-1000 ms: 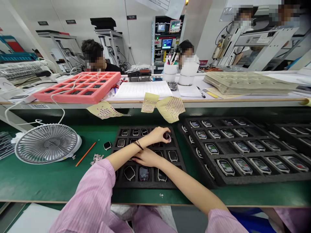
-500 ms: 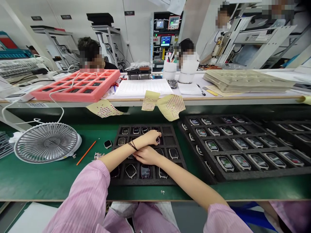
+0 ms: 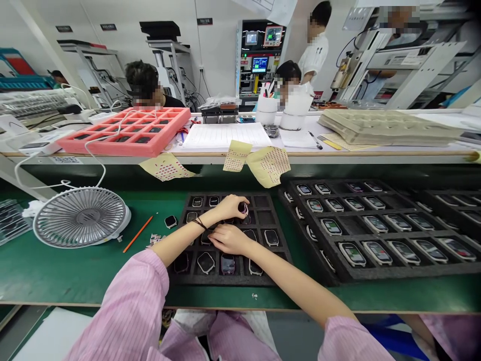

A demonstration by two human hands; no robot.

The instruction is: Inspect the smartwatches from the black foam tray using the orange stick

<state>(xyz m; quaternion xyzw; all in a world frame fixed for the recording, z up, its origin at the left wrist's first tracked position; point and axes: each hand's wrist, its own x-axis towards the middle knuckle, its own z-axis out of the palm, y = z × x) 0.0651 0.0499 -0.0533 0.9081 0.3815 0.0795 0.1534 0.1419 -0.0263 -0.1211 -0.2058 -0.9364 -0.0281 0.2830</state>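
A black foam tray [image 3: 229,281] holds several smartwatch bodies in its compartments. My left hand [image 3: 235,206], with a dark band on its wrist, reaches across the tray and pinches a smartwatch [image 3: 245,208] with a purplish rim, tilted up at its compartment. Below that arm, my right hand [image 3: 230,239] has its fingers together and bent down at the edge of another smartwatch [image 3: 205,237]; its fingertips are partly hidden. A purple-rimmed watch [image 3: 227,263] and a silver one [image 3: 206,262] lie in the front row.
Stacked foam trays [image 3: 349,235] of watches stand at the right. On the left are a white fan [image 3: 80,218], an orange stick [image 3: 138,234], a loose watch [image 3: 170,221] and small scraps [image 3: 155,238]. A shelf edge [image 3: 210,156] with a red foam tray [image 3: 150,148] runs behind.
The watch in my left hand now shows more, raised and tilted. My right hand stays near the same spot. The view has shifted slightly, and a person in white now stands at the back.
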